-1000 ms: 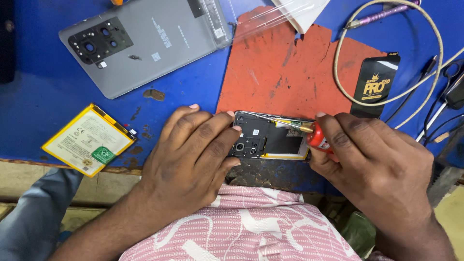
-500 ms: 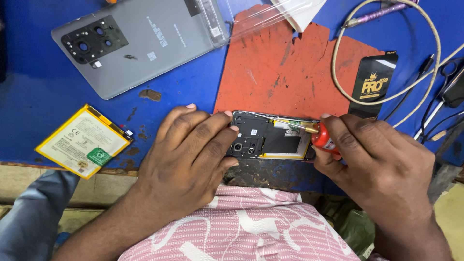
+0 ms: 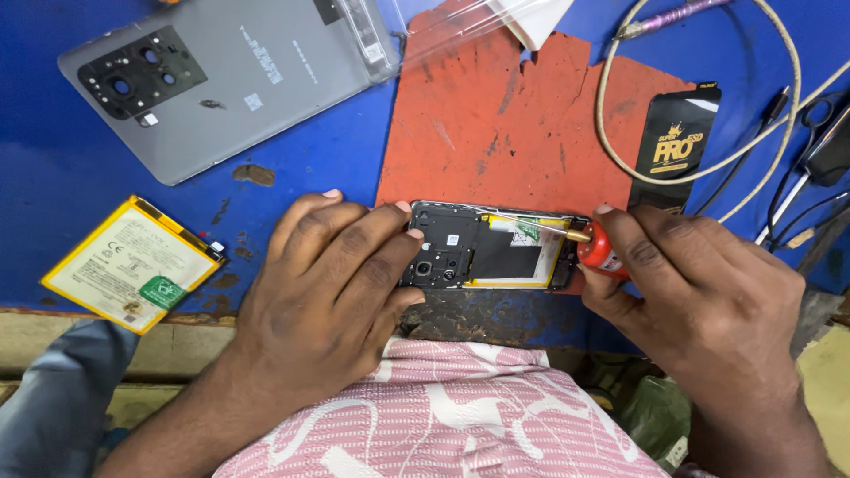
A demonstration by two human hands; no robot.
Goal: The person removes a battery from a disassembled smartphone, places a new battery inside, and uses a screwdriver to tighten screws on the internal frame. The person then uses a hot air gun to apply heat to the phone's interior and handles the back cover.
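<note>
grey back cover [image 3: 239,84], yellow battery [image 3: 133,264], beige cable [image 3: 788,84].

A blue workbench [image 3: 53,168], scuffed and chipped along its near edge, carries everything. A worn red mat [image 3: 505,124] lies on its middle, and an opened phone body [image 3: 491,250] rests at the mat's near edge, partly over the bare bench. To the far left lies a grey phone back cover [image 3: 230,84] with its camera cutouts facing up; nearer, at the left edge, a yellow-bordered battery [image 3: 128,264] sits tilted. On the right, a beige cable [image 3: 611,133] loops around a black packet [image 3: 677,146] (its lower end is hidden). Dark tools [image 3: 819,146] lie at the far right.
</note>
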